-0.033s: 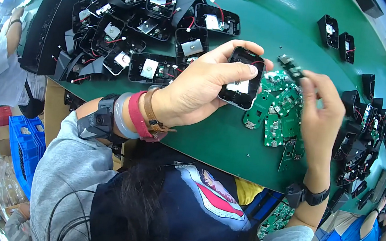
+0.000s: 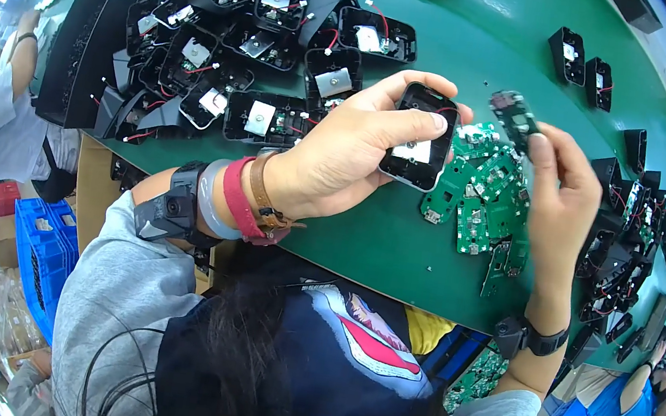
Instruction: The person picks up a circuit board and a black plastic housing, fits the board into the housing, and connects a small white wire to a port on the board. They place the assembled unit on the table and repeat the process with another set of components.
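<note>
My left hand (image 2: 351,142) is closed round a black plastic housing (image 2: 435,151), its open side facing up. A pale plate and a thin red wire show inside it, and my thumb lies across the opening. Up and to the right, my right hand (image 2: 563,176) pinches a small circuit board (image 2: 514,119) by one end, held in the air apart from the housing. Beneath and between the hands lies a loose pile of green circuit boards (image 2: 485,187) on the green table (image 2: 347,231).
Many black housings (image 2: 260,119) with plates and red wires are heaped at the left, beside a large black box (image 2: 87,46). More housings (image 2: 621,248) line the right side; a pair (image 2: 571,58) stands at the far right. Blue crates (image 2: 41,252) sit below the table, left. Other people work at both sides.
My right hand has shifted slightly to the right, and the circuit board in it has turned to show more of its face. My left hand and the housing have hardly moved.
</note>
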A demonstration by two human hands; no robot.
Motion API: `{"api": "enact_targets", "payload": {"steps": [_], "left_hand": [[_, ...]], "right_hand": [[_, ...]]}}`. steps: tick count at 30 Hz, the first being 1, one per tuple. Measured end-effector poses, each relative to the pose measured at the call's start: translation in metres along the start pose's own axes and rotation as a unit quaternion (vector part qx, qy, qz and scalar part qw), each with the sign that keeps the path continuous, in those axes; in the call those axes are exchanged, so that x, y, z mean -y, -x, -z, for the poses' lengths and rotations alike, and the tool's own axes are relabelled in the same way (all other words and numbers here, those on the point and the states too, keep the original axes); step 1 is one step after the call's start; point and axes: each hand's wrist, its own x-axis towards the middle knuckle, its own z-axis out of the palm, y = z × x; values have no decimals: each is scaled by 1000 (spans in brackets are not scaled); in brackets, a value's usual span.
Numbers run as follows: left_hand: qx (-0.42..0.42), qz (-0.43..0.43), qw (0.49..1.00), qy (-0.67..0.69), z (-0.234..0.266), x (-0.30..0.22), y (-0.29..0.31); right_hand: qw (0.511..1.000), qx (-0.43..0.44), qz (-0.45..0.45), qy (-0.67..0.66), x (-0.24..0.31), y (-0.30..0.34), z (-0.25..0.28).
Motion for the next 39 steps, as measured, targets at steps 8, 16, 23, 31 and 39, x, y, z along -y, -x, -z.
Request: {"api": "enact_targets", "payload": {"steps": [8,16,23,31,39], "left_hand": [[-15,-23,998,-59,2,4,0],[1,-18,998,-58,3,8,-1],[34,-9,994,-101,3,8,-1],[56,-76,990,-109,0,15,-2],[64,-124,958,-249,1,13,1]], "right_hand": [[947,75,-96,-296,27,13,-6],[926,135,-109,-336,30,18,-15],[938,103,-99,-315,31,19,-20],[852,140,-299,-406,35,15,-16],[956,134,-144,-217,31,30,-35]]}}
